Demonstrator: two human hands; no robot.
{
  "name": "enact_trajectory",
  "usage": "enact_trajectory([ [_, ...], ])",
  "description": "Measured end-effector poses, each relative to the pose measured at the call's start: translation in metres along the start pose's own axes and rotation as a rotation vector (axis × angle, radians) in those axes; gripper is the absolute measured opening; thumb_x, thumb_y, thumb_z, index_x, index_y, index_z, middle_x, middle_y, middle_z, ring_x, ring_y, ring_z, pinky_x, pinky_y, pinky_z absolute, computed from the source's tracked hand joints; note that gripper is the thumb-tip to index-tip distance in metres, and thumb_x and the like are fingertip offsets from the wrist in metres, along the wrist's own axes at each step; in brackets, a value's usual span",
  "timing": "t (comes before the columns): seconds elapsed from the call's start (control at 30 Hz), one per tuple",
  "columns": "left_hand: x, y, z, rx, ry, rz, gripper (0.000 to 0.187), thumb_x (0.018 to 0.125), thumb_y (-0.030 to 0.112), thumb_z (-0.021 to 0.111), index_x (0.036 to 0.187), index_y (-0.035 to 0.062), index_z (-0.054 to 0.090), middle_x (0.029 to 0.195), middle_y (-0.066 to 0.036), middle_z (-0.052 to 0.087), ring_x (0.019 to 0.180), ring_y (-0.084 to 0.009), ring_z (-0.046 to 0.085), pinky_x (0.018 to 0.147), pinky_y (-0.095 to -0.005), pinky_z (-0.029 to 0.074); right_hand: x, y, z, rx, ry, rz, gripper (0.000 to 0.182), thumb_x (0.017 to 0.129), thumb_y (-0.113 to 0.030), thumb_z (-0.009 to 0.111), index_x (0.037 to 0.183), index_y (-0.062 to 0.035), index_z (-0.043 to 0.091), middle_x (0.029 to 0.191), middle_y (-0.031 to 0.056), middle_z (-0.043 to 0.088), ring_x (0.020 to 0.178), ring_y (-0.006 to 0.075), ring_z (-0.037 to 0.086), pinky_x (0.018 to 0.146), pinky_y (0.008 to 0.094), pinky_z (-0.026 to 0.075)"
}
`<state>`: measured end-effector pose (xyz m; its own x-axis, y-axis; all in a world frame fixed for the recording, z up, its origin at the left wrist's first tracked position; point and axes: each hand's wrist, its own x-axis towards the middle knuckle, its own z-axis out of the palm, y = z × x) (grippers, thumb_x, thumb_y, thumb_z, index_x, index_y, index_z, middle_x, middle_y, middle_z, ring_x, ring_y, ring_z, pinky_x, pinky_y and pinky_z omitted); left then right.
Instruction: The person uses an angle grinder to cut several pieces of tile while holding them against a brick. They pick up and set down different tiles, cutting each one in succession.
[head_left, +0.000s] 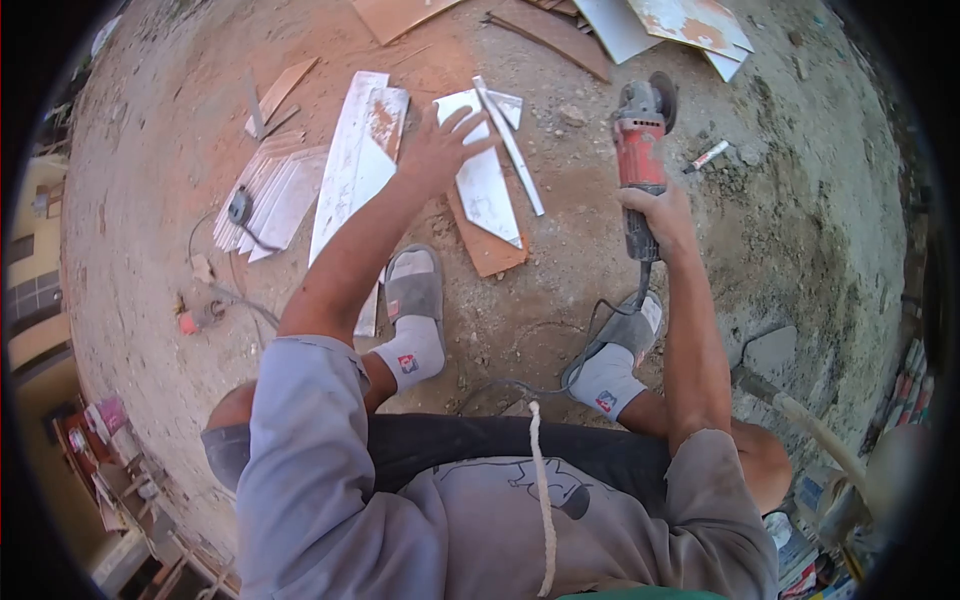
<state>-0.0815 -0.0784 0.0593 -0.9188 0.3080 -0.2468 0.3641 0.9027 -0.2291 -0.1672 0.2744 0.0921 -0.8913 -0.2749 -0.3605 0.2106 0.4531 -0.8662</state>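
My right hand (664,218) is wrapped round the body of a red and black angle grinder (640,150). Its dark disc (664,100) points away from me, and a grey cord runs from its rear end back past my right foot. With fingers spread, my left hand (437,155) is over the cut white tiles. Beneath its fingertips, a white tile piece (486,195) with an angled end lies on an orange-brown tile (490,255). A narrow straight strip (510,150) lies along its right side. Left of the hand is a long white tile (343,180).
A marker (708,156) lies right of the grinder. Further left are stacked tile strips (290,185) with a dark round object (240,207) on them, and a red tool (195,318). More tiles (685,25) lie at the far side; a shovel (770,352) is at right.
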Motion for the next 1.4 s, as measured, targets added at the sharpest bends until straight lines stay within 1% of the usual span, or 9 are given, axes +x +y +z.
enact_trajectory([
  [0.1,-0.035,0.011,0.004,-0.394,0.441,-0.731,0.057,0.088,0.015,0.062,0.144,0.0214,0.049,0.149,-0.015,0.044,0.142,-0.0336,0.035,0.116,-0.0600,0.022,0.006,-0.003,0.004,0.013,-0.070,-0.001,0.045,0.068,-0.025,0.080,0.103,-0.0003,0.065,0.082,0.0045,0.066,0.068,0.0150,0.062,0.064,0.0301,0.049],
  [0.13,-0.055,0.013,0.016,-0.368,0.421,-0.740,0.057,0.088,0.015,0.062,0.144,0.0214,0.049,0.149,-0.015,0.044,0.142,-0.0336,0.035,0.116,-0.0600,0.022,0.006,-0.009,0.006,0.058,-0.049,-0.021,0.043,0.070,-0.025,0.079,0.103,-0.0008,0.065,0.081,0.0035,0.065,0.067,0.0138,0.061,0.063,0.0294,0.048],
  [0.2,-0.097,0.031,0.059,-0.414,0.398,-1.271,0.060,0.086,0.028,0.068,0.141,0.0101,0.050,0.146,-0.021,0.045,0.138,-0.0387,0.037,0.115,-0.0579,0.025,0.006,-0.014,0.012,0.111,-0.036,-0.043,0.041,0.071,-0.024,0.078,0.102,-0.0014,0.065,0.080,0.0026,0.064,0.065,0.0126,0.060,0.062,0.0287,0.047],
  [0.37,-0.192,0.085,0.107,-0.652,0.224,-1.271,0.080,0.078,0.037,0.078,0.144,0.0066,0.044,0.149,-0.020,0.040,0.141,-0.0356,0.033,0.114,-0.0580,0.025,0.005,-0.031,0.017,0.113,-0.012,-0.080,0.036,0.075,-0.021,0.077,0.102,-0.0023,0.062,0.077,0.0017,0.062,0.060,0.0112,0.058,0.057,0.0274,0.046],
  [0.6,-0.149,0.048,0.079,-0.444,0.264,-1.155,0.097,0.075,0.045,0.081,0.149,0.0041,0.036,0.147,-0.018,0.043,0.139,-0.0356,0.037,0.110,-0.0538,0.034,-0.007,-0.040,0.023,-0.003,0.043,-0.137,0.045,0.069,-0.028,0.078,0.104,-0.0015,0.065,0.081,0.0042,0.064,0.067,0.0137,0.059,0.064,0.0297,0.047],
  [0.67,-0.132,0.036,0.074,-0.511,0.006,-1.175,0.101,0.075,0.040,0.083,0.151,0.0024,0.029,0.143,-0.016,0.044,0.137,-0.0318,0.038,0.108,-0.0560,0.035,-0.007,-0.038,0.024,0.001,0.032,-0.126,0.045,0.069,-0.028,0.078,0.104,-0.0018,0.065,0.081,0.0043,0.064,0.067,0.0136,0.059,0.064,0.0298,0.047],
  [0.87,-0.118,0.017,0.076,-0.535,-0.076,-1.182,0.099,0.074,0.024,0.083,0.149,-0.0068,0.026,0.135,-0.020,0.048,0.125,-0.0349,0.049,0.097,-0.0485,0.049,-0.003,-0.030,0.028,-0.014,0.010,-0.057,0.042,0.069,-0.026,0.079,0.101,-0.0027,0.065,0.079,0.0040,0.063,0.066,0.0135,0.059,0.063,0.0294,0.047],
  [1.17,-0.111,-0.004,0.015,-0.681,-0.045,-1.271,0.096,0.062,0.054,0.084,0.128,-0.0081,0.050,0.122,-0.025,0.060,0.112,-0.0380,0.062,0.093,-0.0459,0.053,0.002,-0.039,0.035,0.071,-0.008,-0.050,0.037,0.072,-0.025,0.077,0.098,-0.0031,0.064,0.077,0.0016,0.061,0.063,0.0113,0.056,0.059,0.0283,0.045],
  [1.4,-0.025,0.035,-0.005,-0.877,-0.063,-1.135,0.089,0.065,0.056,0.084,0.117,-0.0119,0.060,0.113,-0.029,0.068,0.103,-0.0371,0.069,0.089,-0.0435,0.054,-0.001,-0.020,0.032,0.104,0.032,-0.136,0.037,0.072,-0.022,0.079,0.099,-0.0020,0.063,0.079,0.0025,0.063,0.063,0.0115,0.059,0.059,0.0289,0.048],
])
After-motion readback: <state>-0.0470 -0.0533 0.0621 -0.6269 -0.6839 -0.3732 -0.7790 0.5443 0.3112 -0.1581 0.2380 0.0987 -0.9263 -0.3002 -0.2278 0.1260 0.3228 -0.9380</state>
